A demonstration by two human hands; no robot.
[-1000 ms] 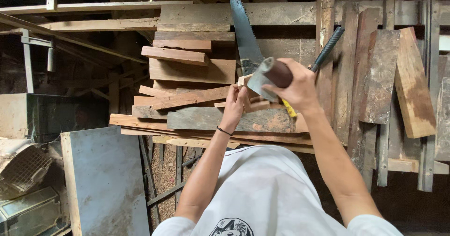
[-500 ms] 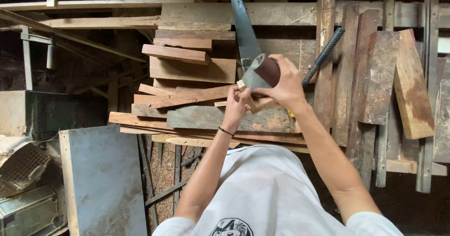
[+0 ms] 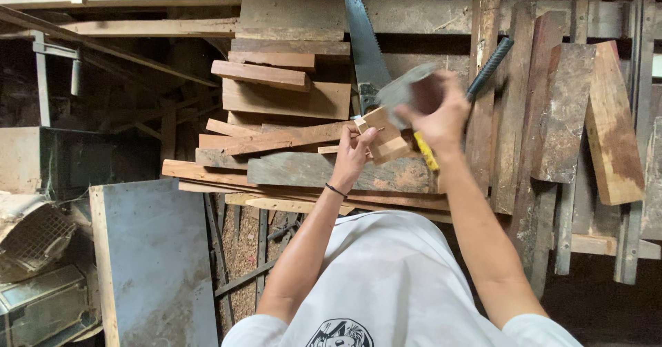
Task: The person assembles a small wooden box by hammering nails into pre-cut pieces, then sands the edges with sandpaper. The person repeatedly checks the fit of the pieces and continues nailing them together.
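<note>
Wooden block (image 3: pixel 378 135) is sitting uncut on the plank pile (image 3: pixel 310 171), just below the saw (image 3: pixel 365 44), so the work is looking barely begun. Left hand (image 3: pixel 353 155) is pinching the block, while the right hand (image 3: pixel 441 113) is wrapping shut around a blurred grey tool (image 3: pixel 407 92).

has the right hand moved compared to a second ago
Yes. The right hand has shifted a little toward the right of the frame, away from the saw blade, nearer the dark ribbed rod.
</note>
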